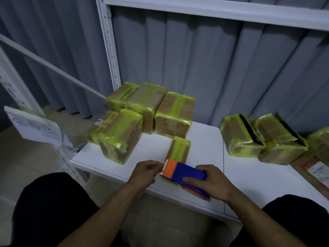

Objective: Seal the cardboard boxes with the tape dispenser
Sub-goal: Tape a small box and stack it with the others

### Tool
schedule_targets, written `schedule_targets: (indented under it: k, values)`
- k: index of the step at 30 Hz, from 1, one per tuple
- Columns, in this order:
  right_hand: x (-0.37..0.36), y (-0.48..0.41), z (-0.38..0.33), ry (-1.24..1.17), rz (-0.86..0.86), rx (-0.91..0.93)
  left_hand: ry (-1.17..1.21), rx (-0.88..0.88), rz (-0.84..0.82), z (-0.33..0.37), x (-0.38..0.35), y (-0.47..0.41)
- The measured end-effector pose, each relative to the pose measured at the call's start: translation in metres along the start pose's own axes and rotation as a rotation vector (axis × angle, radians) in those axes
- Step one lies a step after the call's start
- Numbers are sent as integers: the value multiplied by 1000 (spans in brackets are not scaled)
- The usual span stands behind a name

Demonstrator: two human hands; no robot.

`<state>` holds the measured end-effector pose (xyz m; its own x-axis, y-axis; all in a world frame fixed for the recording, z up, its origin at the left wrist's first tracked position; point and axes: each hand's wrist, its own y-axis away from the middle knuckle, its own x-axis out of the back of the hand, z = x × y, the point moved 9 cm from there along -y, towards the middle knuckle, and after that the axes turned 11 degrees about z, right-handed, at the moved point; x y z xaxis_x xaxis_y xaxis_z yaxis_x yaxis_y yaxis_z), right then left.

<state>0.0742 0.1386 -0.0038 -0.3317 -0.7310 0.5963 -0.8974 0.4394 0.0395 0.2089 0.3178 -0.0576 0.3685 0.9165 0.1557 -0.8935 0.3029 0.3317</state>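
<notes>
The right hand holds the blue and orange tape dispenser over the front part of the white shelf. Its grip is wrapped around the blue body, with the thumb on the side.

The left hand is just beside the orange end of the tape dispenser. Its fingers are curled and its thumb meets its forefinger, but I cannot tell if this grip pinches tape.

A small cardboard box with yellow-green tape lies directly behind the tape dispenser, its near end hidden by the orange head. Behind the tape dispenser to the left stands a group of taped boxes, packed close together. Behind it to the right are two more boxes, whose tops look partly open.
</notes>
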Motion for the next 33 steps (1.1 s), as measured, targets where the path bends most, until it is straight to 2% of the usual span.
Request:
schedule_targets:
  k: [9, 12, 16, 25, 33]
  values:
    - [25, -3, 6, 250, 58, 0, 42, -42, 269, -8, 52, -31]
    - [29, -2, 10, 350, 72, -21, 11, -37, 228, -13, 50, -36]
    - [23, -1, 11, 337, 71, -63, 12, 31, 254, -30, 47, -44]
    - [29, 1, 5, 579, 99, -87, -71, 75, 203, -54, 9, -57]
    - [27, -4, 27, 637, 84, -162, -82, 103, 188, -73, -15, -70]
